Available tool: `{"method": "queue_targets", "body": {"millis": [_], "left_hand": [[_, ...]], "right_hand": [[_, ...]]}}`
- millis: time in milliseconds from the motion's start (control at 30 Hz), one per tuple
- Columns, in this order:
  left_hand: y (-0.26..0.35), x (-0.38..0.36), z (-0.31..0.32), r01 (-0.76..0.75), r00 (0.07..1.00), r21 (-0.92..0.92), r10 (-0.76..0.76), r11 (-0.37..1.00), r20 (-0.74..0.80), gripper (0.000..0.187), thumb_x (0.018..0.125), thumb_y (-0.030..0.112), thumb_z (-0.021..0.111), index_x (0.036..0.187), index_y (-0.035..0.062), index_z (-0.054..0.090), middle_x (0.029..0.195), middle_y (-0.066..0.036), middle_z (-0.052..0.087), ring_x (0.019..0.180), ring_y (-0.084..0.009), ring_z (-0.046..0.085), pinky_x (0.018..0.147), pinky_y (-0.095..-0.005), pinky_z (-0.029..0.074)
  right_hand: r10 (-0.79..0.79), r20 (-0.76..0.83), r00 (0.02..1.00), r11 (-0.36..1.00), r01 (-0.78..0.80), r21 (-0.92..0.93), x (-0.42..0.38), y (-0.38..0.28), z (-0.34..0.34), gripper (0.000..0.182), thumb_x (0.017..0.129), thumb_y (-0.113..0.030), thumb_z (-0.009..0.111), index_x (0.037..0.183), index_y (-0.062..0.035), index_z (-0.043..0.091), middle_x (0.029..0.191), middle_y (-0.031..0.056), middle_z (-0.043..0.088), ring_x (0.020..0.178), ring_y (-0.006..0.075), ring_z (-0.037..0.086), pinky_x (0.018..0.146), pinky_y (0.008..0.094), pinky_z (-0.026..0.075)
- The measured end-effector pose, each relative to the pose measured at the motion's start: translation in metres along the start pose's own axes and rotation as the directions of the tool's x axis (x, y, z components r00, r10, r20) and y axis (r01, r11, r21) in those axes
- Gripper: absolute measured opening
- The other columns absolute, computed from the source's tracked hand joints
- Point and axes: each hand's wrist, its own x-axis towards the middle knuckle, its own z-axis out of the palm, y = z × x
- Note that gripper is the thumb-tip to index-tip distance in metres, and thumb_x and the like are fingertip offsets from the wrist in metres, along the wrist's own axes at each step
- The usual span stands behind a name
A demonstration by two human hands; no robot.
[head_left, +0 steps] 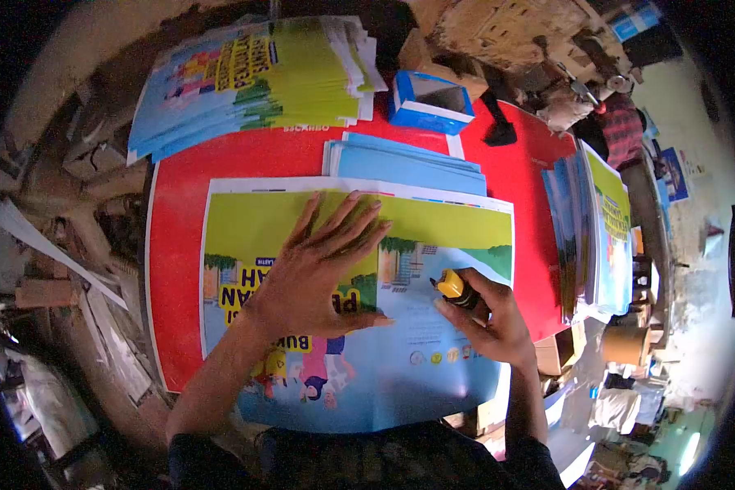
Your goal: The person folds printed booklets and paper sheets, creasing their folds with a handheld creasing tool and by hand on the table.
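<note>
A large printed cover sheet [400,359] in green and blue lies on the red tabletop, its lettering upside down to me, with a crease down its middle. My left hand [318,261] rests flat on it, fingers spread over the green band and thumb stretched to the right. Just right of the crease, my right hand [494,318] is closed around a small yellow-and-black tool [453,287]. The tool's dark tip points left, close over the sheet; its exact kind I cannot tell.
A blue-edged stack of sheets [408,159] lies beyond the cover sheet on the red tabletop [175,261]. Printed sheets [302,73] are piled at the back left, and another stack [604,220] stands at the right edge. A blue open box [429,118] sits at the back.
</note>
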Motion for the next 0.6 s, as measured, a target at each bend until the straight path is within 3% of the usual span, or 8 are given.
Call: {"method": "queue_targets", "body": {"millis": [67,133,167,233,267,333,400,600], "left_hand": [[-0.001,0.001,0.001,0.004,1.000,-0.002,-0.004,1.000,-0.001,0.114,0.072,0.074,0.076,0.157,0.0074,0.039,0.165,-0.018,0.033,0.156,-0.0359,0.024,0.127,-0.0597,0.009],[-0.003,-0.002,0.002,0.014,1.000,-0.003,-0.014,1.000,0.005,0.114,0.072,0.074,0.075,0.158,0.0081,0.039,0.165,-0.018,0.033,0.156,-0.0366,0.024,0.127,-0.0601,0.009],[-0.002,-0.003,0.003,0.017,1.000,-0.006,-0.017,1.000,-0.008,0.113,0.071,0.074,0.076,0.157,0.0112,0.040,0.166,-0.018,0.032,0.156,-0.0376,0.022,0.127,-0.0600,0.008],[-0.003,-0.005,0.006,0.029,0.999,-0.014,-0.029,0.999,-0.022,0.111,0.070,0.073,0.077,0.157,0.0142,0.042,0.167,-0.018,0.030,0.157,-0.0386,0.021,0.127,-0.0599,0.008],[-0.003,-0.006,0.006,0.041,0.998,-0.021,-0.042,0.999,-0.056,0.108,0.069,0.072,0.078,0.156,0.0175,0.045,0.167,-0.019,0.028,0.157,-0.0395,0.019,0.127,-0.0603,0.007],[-0.004,-0.007,0.006,0.061,0.993,-0.027,-0.064,0.998,-0.097,0.106,0.067,0.072,0.080,0.155,0.0207,0.048,0.168,-0.019,0.025,0.157,-0.0403,0.016,0.127,-0.0607,0.007],[-0.005,-0.007,0.007,0.058,0.987,-0.068,-0.068,0.996,-0.149,0.095,0.066,0.070,0.081,0.144,0.0191,0.061,0.167,-0.023,0.024,0.157,-0.0407,0.016,0.127,-0.0620,0.006],[-0.011,-0.010,0.015,0.037,0.979,-0.098,-0.056,0.994,-0.194,0.090,0.070,0.072,0.077,0.140,0.0182,0.064,0.166,-0.022,0.027,0.158,-0.0399,0.015,0.126,-0.0633,0.006]], "right_hand": [[0.048,0.049,0.998,0.999,-0.049,0.023,0.003,-0.008,0.001,0.036,0.093,-0.011,0.077,0.123,0.0013,0.061,0.099,0.0143,0.071,0.080,0.0169,0.071,0.071,0.0311,0.058],[-0.077,0.071,0.995,0.993,0.083,-0.087,0.008,-0.013,0.007,0.037,0.088,-0.003,0.079,0.120,0.0046,0.061,0.098,0.0149,0.067,0.088,0.0185,0.068,0.077,0.0289,0.055],[-0.070,0.090,0.993,0.993,0.078,-0.084,0.010,-0.014,0.013,0.037,0.088,-0.003,0.079,0.120,0.0046,0.061,0.098,0.0149,0.067,0.088,0.0185,0.068,0.077,0.0289,0.055],[-0.143,0.079,0.987,0.973,0.155,-0.173,0.014,-0.015,0.022,0.041,0.083,-0.003,0.082,0.119,0.0034,0.062,0.101,0.0172,0.067,0.089,0.0292,0.071,0.078,0.0343,0.057],[-0.141,0.092,0.986,0.973,0.155,-0.171,0.017,-0.013,0.023,0.041,0.083,-0.003,0.082,0.119,0.0034,0.062,0.101,0.0172,0.067,0.089,0.0292,0.071,0.078,0.0343,0.057],[-0.343,0.120,0.932,0.862,0.363,-0.355,0.028,-0.007,0.023,0.042,0.084,-0.013,0.082,0.121,-0.0043,0.064,0.106,0.0149,0.065,0.093,0.0333,0.071,0.073,0.0405,0.061],[-0.349,0.128,0.928,0.860,0.371,-0.350,0.038,-0.005,0.022,0.043,0.083,-0.014,0.082,0.122,-0.0065,0.065,0.109,0.0142,0.064,0.094,0.0336,0.071,0.074,0.0413,0.061],[-0.288,0.197,0.937,0.851,0.345,-0.395,0.051,-0.014,0.018,0.046,0.086,-0.018,0.080,0.130,-0.0141,0.066,0.110,0.0105,0.062,0.098,0.0328,0.069,0.083,0.0423,0.060]]}}
